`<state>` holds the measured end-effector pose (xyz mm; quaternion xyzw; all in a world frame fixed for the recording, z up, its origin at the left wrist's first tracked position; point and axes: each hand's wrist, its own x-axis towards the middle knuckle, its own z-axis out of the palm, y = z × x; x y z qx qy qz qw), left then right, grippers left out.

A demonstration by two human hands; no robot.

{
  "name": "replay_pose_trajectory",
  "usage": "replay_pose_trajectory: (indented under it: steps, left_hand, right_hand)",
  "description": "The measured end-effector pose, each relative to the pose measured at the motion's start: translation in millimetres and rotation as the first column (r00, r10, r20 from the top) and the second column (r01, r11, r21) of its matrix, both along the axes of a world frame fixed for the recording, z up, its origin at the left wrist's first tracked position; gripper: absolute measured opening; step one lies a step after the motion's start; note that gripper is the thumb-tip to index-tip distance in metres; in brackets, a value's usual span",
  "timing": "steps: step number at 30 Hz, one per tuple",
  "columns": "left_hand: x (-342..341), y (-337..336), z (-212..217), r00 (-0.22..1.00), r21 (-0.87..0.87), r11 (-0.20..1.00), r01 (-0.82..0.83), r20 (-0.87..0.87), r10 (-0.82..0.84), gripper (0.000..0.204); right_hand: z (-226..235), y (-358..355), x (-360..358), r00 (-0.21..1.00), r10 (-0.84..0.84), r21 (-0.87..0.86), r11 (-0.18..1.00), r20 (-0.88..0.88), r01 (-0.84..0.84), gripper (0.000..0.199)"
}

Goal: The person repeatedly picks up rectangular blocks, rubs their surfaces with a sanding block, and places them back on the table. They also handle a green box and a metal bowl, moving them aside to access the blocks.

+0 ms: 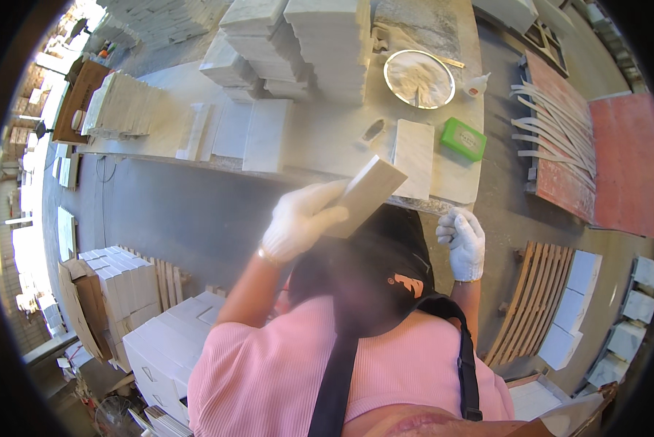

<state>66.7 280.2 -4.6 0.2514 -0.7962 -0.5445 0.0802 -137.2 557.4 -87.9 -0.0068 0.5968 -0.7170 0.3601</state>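
My left hand (298,222), in a white glove, grips a pale stone tile (367,191) by its left side. The tile is tilted above my black apron (363,269), in front of the table edge. My right hand (464,246), also gloved, is raised just off the table's near right corner. Its fingers are curled together; whatever they may hold is too small to make out. Beyond the hands, another white tile (413,159) lies flat on the table (319,146), beside a green box (463,140). A small dark-faced block (373,132) lies left of that tile.
A round basin of pale powder (418,79) and a white squeeze bottle (477,85) stand farther back. Tall tile stacks (327,44) rise on the table's far side. White cartons (170,349) sit at lower left, a wooden pallet (532,302) at right.
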Motion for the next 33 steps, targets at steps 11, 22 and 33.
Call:
replay_pose_trajectory:
  steps: [11,22,33]
  left_hand:
    - [-5.9,8.1,15.4,0.993,-0.315,0.941,0.120,0.048,-0.110,0.035]
    - [20.5,-38.8,-7.3,0.930,0.404,0.861,-0.310,-0.059,0.363,0.042]
    - [39.5,-150.7,-48.6,0.874,0.182,0.860,-0.476,-0.015,0.486,0.041]
  right_hand:
    - [-2.4,0.1,2.0,1.000,-0.011,-0.027,1.000,0.001,0.011,0.027]
    - [-2.2,-0.8,-0.2,1.000,0.002,-0.022,1.000,0.025,-0.001,0.027]
    - [0.7,-3.4,-0.8,1.000,0.011,-0.010,1.000,0.001,-0.011,0.024]
